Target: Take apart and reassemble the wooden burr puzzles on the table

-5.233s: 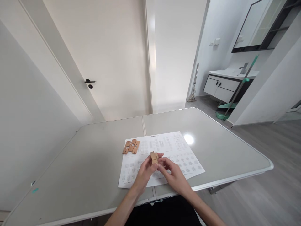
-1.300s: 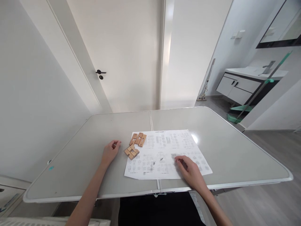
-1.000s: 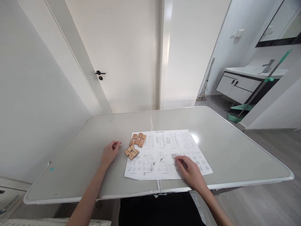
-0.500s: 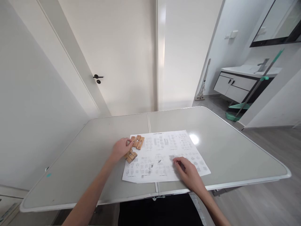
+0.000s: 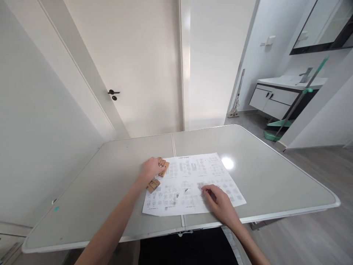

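Note:
My left hand [image 5: 152, 168] lies over the upper group of slotted wooden puzzle pieces [image 5: 164, 169], its fingers closed around them and hiding part of them. Just below that hand, a second small group of wooden pieces [image 5: 153, 185] rests at the left edge of a printed sheet [image 5: 193, 176]. The sheet carries rows of small grey diagrams. On its lower right part rests my right hand [image 5: 220, 203], fingers curled together, the tips touching the paper with nothing visible in them.
The sheet lies on a pale folding table [image 5: 264, 176] with a metal rim and a centre seam. Behind the table stands a white door [image 5: 143, 66] with a black handle. At the right are a washbasin cabinet [image 5: 275, 97], a mop [image 5: 238, 95] and a green dustpan [image 5: 272, 136].
My left hand has moved right and slightly up, from beside the upper wooden pieces to over them. My right hand stays in place on the sheet. The view has shifted slightly.

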`<state>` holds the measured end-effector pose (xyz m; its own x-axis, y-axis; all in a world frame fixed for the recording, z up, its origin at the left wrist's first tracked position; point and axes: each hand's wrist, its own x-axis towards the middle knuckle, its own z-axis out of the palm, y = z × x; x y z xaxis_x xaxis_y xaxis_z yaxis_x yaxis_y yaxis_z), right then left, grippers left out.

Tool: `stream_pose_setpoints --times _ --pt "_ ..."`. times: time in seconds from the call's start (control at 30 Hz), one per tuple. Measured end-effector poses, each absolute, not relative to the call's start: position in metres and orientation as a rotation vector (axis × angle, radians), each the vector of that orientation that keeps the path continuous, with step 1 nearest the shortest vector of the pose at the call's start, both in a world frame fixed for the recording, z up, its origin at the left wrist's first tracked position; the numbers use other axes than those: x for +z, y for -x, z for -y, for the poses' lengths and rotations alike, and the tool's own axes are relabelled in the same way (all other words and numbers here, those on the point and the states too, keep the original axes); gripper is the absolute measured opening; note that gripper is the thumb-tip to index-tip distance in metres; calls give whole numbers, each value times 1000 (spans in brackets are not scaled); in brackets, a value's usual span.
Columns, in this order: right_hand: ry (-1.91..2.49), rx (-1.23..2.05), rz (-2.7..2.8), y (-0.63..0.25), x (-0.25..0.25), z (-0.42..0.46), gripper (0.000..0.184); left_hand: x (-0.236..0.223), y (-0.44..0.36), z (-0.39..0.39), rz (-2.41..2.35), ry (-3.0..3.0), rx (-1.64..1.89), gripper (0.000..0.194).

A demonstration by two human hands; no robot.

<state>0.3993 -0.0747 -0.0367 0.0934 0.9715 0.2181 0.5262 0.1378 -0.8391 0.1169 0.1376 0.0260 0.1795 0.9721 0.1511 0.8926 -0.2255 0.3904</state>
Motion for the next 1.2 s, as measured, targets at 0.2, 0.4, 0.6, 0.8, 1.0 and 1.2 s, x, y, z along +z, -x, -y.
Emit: stream_pose_setpoints --times 0.2,0.4,0.6,0.8,1.0,1.2 --pt "1509 625 1550 -399 -37 75 32 39 -141 -122 -1725 -2474 311 23" --pt "1497 598 1554 -398 -36 74 33 38 -169 -94 -1575 -2583 259 23" --pt "1508 620 1556 -398 -35 75 34 33 -174 -90 -1575 -2558 290 39" --pt "1512 601 1558 -399 -37 74 34 35 -150 -105 -1771 -2450 303 31" --pt "1509 594 1564 -400 -37 74 33 36 -158 -97 -1593 -2388 262 36" --pt "1514 579 1571 -400 -36 74 33 37 -175 -79 -1390 -2419 247 47"
